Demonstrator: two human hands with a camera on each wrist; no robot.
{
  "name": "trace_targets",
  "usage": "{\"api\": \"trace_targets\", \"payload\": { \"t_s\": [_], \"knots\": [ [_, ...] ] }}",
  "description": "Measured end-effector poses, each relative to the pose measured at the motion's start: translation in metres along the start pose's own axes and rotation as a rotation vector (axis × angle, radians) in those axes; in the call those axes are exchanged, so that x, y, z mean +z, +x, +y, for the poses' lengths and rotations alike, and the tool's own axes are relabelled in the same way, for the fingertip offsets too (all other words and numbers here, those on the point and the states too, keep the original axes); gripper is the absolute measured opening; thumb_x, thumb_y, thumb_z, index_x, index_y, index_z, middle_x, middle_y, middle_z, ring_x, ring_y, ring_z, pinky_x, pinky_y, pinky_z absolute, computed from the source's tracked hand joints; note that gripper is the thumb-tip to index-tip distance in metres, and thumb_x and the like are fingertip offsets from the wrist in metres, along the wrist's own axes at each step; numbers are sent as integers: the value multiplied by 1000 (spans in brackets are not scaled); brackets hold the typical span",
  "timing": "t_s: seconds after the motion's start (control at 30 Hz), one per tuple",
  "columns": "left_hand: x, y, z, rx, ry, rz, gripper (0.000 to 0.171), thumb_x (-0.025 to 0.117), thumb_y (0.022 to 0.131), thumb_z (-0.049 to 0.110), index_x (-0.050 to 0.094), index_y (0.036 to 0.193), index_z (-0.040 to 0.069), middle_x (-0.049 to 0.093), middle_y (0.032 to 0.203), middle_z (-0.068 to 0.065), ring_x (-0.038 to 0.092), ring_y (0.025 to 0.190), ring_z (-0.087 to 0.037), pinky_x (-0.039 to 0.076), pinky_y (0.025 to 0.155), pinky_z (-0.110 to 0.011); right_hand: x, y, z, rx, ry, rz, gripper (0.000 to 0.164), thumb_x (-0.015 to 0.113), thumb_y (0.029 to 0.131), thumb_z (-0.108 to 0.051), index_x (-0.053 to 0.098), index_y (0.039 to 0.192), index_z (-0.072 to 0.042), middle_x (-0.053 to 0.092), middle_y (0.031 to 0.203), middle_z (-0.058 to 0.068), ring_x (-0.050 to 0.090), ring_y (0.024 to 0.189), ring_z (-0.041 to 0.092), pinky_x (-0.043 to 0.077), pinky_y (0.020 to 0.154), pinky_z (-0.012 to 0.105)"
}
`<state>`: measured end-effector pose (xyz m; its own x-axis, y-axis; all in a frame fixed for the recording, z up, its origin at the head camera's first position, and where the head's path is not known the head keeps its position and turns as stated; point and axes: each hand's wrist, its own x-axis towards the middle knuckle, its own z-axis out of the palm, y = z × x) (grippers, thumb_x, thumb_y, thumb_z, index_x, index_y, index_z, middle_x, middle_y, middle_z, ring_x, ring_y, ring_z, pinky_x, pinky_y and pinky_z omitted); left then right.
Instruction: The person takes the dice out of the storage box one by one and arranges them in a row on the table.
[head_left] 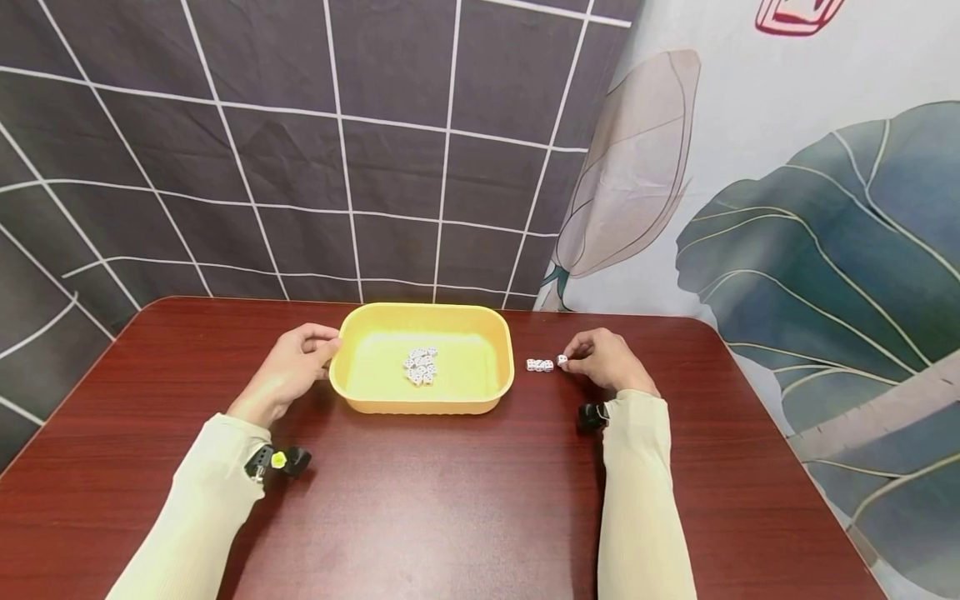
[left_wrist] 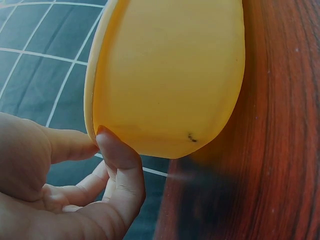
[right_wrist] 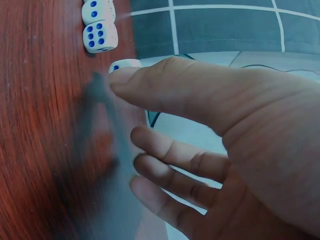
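The tray (head_left: 480,367) is yellow, the dice (right_wrist: 100,38) blue-dotted white, the table (head_left: 420,500) red-brown, the dark cloth (head_left: 393,167) white-gridded.

We see the head view brightly lit, with pale glare on the table (head_left: 491,533) in front of the tray (head_left: 420,407) and a sheen inside it. Both wrist views look dimmer to us; in the left, a blurred shadow falls beside the tray.

Pale cream long sleeves, left sleeve (head_left: 187,517) kinda ribbed, right sleeve (head_left: 645,500) same shade — bare left hand (head_left: 291,367) and right hand (head_left: 606,360). Black left wrist gadget (head_left: 297,462) sports a neon-yellow knob (head_left: 279,460) — the right wrist gadget (head_left: 590,417) looks chunky, black too.
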<state>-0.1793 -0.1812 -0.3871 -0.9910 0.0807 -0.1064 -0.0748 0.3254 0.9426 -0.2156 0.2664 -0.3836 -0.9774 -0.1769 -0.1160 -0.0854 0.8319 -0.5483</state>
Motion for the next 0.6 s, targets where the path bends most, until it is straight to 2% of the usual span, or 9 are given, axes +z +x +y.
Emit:
{"api": "trace_targets", "payload": {
  "t_s": [0.23, 0.6],
  "knots": [
    [0, 0, 0, 2, 1, 1, 41, 50, 107, 15, 47, 135, -14, 64, 105, -14, 61, 79, -1, 58, 72, -20, 2, 0, 0, 7, -6, -27, 7, 77, 87, -7, 76, 94, -6, 75, 90, 6, 56, 78, 17, 44, 73, 28],
    [0, 0, 0, 0, 10, 3, 41, 50, 107, 16, 47, 135, -13, 65, 105, -13, 61, 79, 0, 58, 72, -19, 6, 5, -1, -3, -25, -19, 7, 80, 84, -7, 78, 90, -9, 76, 87, 3, 54, 81, 18, 42, 74, 29]
  ]
}}
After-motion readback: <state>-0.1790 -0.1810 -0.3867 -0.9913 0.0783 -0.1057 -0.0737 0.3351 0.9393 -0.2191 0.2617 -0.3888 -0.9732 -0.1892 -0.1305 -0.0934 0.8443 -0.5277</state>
